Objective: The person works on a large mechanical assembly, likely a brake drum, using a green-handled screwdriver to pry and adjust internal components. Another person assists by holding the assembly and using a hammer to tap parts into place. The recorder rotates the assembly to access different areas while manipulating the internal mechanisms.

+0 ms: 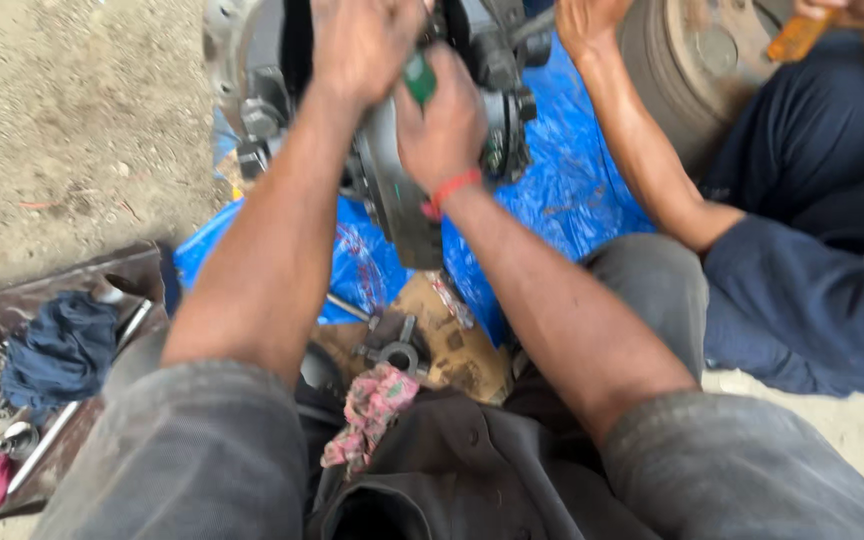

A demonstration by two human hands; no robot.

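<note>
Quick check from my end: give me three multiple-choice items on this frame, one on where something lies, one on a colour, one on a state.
1. Where does the blue rag lie?
A. on the tray at left
B. on the tarp
C. on the drum

2. What colour is the tool handle in the right hand?
A. orange
B. green
C. black

3. How is the left hand placed?
A. resting on a knee
B. on the ground
C. up at the metal assembly

Answers: 1 A, the rag sits among bolts on the tray; 2 B, green shows above the fist; 3 C, the left hand is up against the assembly.
</note>
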